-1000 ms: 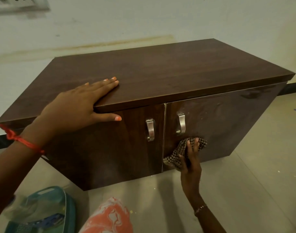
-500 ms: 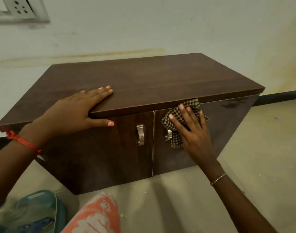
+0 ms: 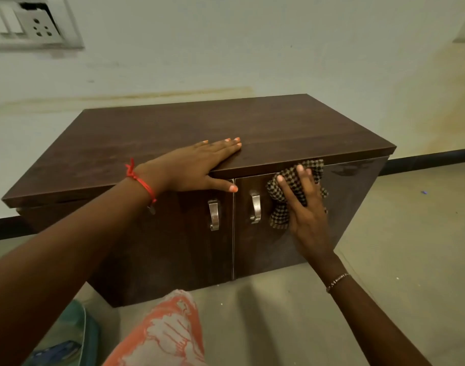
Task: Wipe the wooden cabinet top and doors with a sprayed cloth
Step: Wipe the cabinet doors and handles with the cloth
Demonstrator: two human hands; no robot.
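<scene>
A low dark wooden cabinet (image 3: 265,128) stands on the floor against the wall, both doors closed, each with a metal handle. My left hand (image 3: 197,165) lies flat on the front edge of the top, thumb hanging over the left door (image 3: 173,247). My right hand (image 3: 304,207) presses a checked cloth (image 3: 280,204) with straight fingers against the upper part of the right door (image 3: 352,196), just right of its handle (image 3: 255,207) and under the top's edge.
A socket and switch plate (image 3: 28,25) sits on the wall at top left. Grey floor (image 3: 410,247) spreads to the right of the cabinet. A teal object (image 3: 75,328) lies at bottom left, beside my orange-patterned knee (image 3: 162,336).
My right hand carried the cloth from low on the right door up to its top edge, then a little rightward past the handle. My left hand stayed on the top.
</scene>
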